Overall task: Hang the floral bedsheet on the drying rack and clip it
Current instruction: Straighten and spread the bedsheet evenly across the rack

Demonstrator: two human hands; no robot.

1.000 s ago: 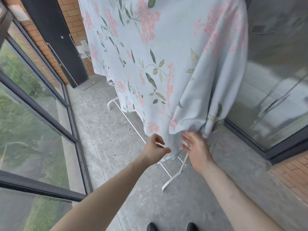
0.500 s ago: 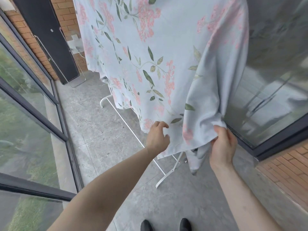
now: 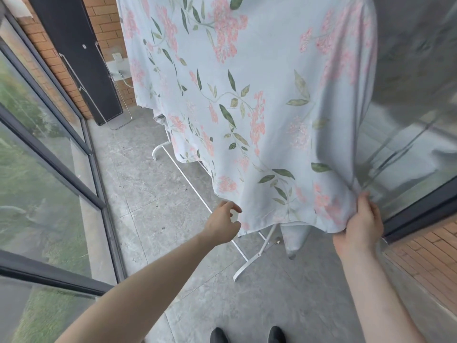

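Grip status: your right hand (image 3: 359,225) pinches the lower right corner of the floral bedsheet (image 3: 247,95), fingers curled into the bunched hem. Your left hand (image 3: 223,225) hangs loosely curled just beside the lower edge and holds nothing. Thin pale-blue fabric, printed with pink blossoms and green leaves, drapes over the white tubular drying rack (image 3: 249,258) on grey stone floor tiles (image 3: 148,194), between glass panels.

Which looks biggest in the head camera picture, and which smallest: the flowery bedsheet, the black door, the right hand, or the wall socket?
1. Floral bedsheet
2. Black door
3. Right hand, though it sits nearest the camera, which makes it look larger
4. Wall socket
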